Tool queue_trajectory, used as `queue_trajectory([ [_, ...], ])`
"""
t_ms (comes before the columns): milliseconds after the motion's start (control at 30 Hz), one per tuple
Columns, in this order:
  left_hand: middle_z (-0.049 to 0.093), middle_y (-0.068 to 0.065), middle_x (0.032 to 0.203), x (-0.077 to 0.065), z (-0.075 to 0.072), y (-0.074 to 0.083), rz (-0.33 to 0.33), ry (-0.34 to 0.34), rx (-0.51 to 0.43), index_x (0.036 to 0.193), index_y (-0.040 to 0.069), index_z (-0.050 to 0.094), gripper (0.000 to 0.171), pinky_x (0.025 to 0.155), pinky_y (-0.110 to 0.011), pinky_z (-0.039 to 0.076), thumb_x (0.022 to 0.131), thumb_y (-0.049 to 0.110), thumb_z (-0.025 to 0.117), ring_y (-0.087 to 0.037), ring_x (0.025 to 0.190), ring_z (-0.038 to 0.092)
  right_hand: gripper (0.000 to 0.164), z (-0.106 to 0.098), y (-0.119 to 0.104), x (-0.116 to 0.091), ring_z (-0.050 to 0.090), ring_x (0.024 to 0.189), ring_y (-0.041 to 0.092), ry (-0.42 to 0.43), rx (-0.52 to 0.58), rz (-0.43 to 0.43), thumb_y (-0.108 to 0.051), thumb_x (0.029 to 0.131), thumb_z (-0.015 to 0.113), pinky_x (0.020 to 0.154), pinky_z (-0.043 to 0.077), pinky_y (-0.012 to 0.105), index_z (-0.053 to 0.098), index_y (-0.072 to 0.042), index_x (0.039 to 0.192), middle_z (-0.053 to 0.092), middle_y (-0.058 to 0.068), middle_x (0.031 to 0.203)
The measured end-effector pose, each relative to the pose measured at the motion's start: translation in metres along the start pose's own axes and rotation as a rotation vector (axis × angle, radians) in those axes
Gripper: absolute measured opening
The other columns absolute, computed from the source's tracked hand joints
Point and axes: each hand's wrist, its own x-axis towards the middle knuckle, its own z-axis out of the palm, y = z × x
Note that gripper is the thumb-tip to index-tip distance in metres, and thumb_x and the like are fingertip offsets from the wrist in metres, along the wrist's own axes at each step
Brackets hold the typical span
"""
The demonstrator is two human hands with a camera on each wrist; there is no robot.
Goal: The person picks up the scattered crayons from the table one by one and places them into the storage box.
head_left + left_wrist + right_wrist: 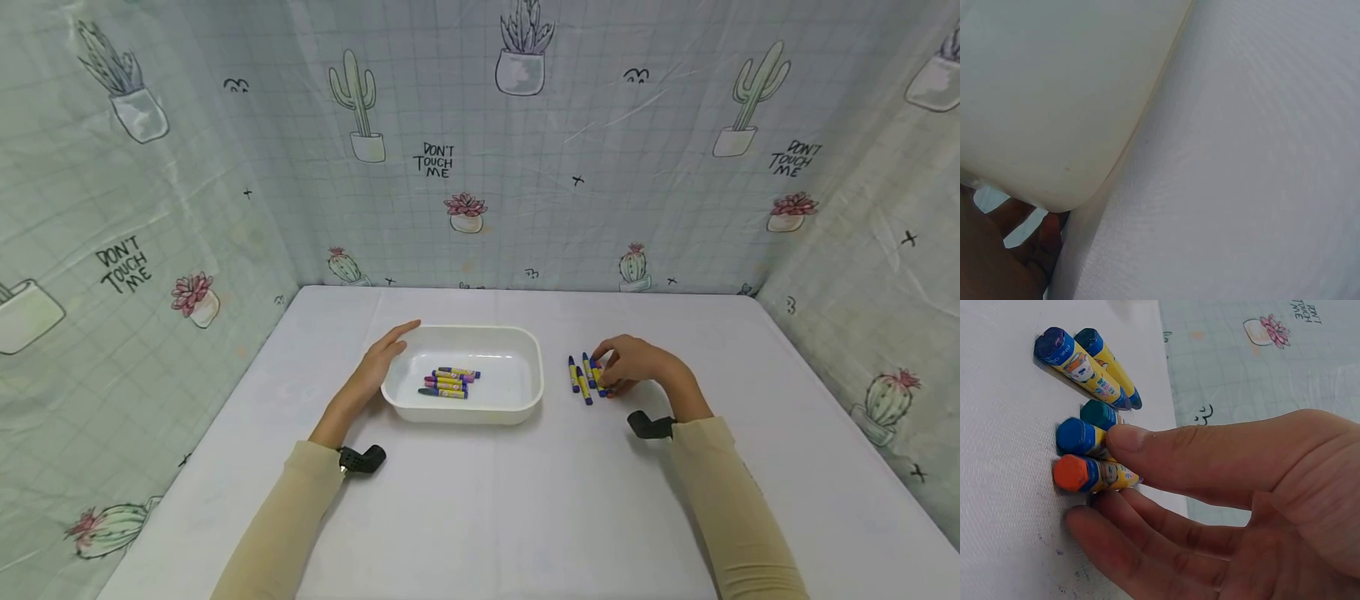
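Observation:
A white plastic tray (465,414) holds several yellow-wrapped crayons (444,393) lying side by side. My left hand (372,364) rests on the tray's left end, its index finger stretched along the far corner; in the left wrist view the tray's wall partly hides the fingers (1050,234). To the right of the tray, my right hand (633,362) reaches down over a loose group of crayons (583,387). Its thumb and fingers pinch an orange crayon (1072,473), with the thumb tip also over a blue crayon (1075,437). A green crayon (1097,414) lies beside these.
Two more crayons, one dark purple (1054,342) and one dark green (1090,339), lie just apart from the fingers. The white table (487,517) ends at a cactus-printed cloth (540,217) behind and at both sides.

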Motion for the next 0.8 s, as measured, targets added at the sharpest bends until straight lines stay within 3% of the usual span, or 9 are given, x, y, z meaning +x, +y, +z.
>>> queue_trajectory([
  [467, 0.027, -0.005, 0.172, 0.0016, -0.0006, 0.0006, 0.025, 0.012, 0.02, 0.161, 0.021, 0.038, 0.049, 0.129, -0.059, 0.019, 0.112, 0.028, 0.033, -0.034, 0.16, 0.022, 0.066, -0.0019, 0.0005, -0.0025, 0.071, 0.085, 0.019, -0.034, 0.036, 0.011, 0.0, 0.086, 0.071, 0.083, 0.064, 0.037, 0.045, 0.008, 0.146, 0.066, 0.021, 0.112],
  [800, 0.028, -0.002, 0.172, 0.0005, 0.0003, 0.0009, 0.017, 0.015, 0.024, 0.16, 0.025, 0.039, 0.049, 0.129, -0.059, 0.021, 0.112, 0.029, 0.032, -0.033, 0.159, 0.024, 0.062, 0.0006, -0.0012, -0.0037, 0.07, 0.087, 0.022, -0.019, 0.022, 0.034, 0.0, 0.086, 0.075, 0.082, 0.064, 0.037, 0.045, 0.003, 0.141, 0.064, 0.024, 0.115],
])
